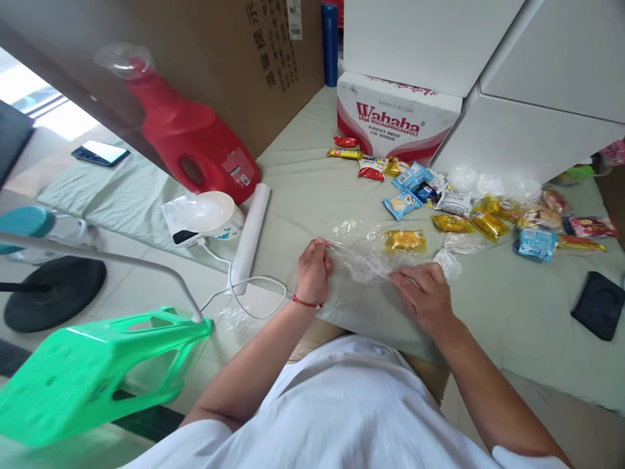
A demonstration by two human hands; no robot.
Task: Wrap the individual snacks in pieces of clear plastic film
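A clear plastic bag (364,266) is stretched between my two hands, just above the cloth-covered surface. My left hand (314,268) pinches its left end, fingers closed; a red cord circles that wrist. At the other end, my right hand (424,293) grips the bag between thumb and fingers. Right behind the bag lies a yellow-wrapped snack (405,241). Another crumpled clear bag (448,264) rests on the cloth to the right of my right hand. Whether anything is inside the stretched bag I cannot tell.
Packaged snacks (456,203) spread across the right side, before a Wahaha carton (395,117). On the left stand a red jug (195,137), a paper tub (219,215) and a white roll (250,241). A white cable (263,279) loops near my left arm, above a green stool (88,371).
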